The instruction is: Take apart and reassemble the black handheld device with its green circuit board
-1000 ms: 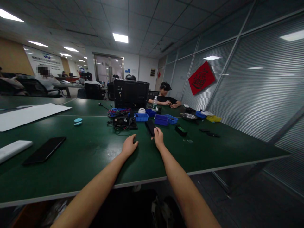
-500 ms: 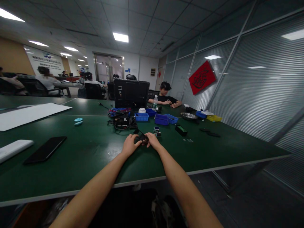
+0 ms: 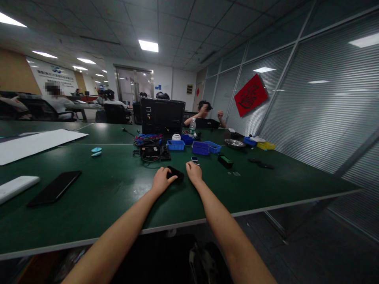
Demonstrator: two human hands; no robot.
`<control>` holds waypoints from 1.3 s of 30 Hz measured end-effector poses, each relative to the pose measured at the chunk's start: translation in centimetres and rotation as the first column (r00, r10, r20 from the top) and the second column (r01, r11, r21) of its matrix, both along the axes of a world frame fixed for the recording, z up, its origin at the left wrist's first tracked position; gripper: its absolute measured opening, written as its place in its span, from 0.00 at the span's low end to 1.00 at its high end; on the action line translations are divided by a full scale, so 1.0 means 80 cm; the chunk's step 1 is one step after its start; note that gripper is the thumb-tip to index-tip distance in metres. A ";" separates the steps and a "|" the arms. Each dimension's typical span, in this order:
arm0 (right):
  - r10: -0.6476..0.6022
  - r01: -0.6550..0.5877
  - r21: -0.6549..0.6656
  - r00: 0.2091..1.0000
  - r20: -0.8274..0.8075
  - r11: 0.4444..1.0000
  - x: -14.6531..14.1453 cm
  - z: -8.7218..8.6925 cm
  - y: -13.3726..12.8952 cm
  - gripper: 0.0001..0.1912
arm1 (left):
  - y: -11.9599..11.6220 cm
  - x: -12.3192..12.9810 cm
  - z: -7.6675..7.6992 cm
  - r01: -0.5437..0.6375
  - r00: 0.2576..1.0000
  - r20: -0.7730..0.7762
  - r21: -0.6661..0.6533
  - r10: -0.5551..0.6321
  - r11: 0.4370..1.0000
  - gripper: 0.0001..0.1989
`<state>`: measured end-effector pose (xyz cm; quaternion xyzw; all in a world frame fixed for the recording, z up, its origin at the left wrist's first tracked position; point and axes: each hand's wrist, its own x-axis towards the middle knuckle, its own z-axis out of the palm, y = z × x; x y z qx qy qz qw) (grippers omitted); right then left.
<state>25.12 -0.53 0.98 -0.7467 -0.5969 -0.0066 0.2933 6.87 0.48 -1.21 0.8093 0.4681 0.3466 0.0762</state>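
Since the frame half a second ago, in the head view, the right hand (image 3: 194,172) has left the black case (image 3: 177,174) and shifted to the small device (image 3: 194,159) just right of the frame's centre, below the middle. Its fingers are curled and partly cover the device; whether they grip it, I cannot tell. The left hand (image 3: 161,180) holds the case alone, thumb and fingers narrow on its left end, on the green table (image 3: 118,217). So each hand now attends to its own thing. Beyond, a person (image 3: 209,123) has raised both arms.
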 end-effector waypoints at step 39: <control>-0.379 0.378 -0.032 0.922 -0.083 0.925 0.078 -0.013 0.013 0.21 | 0.019 -0.009 -0.005 -0.080 0.930 0.330 -0.248 0.162 0.965 0.15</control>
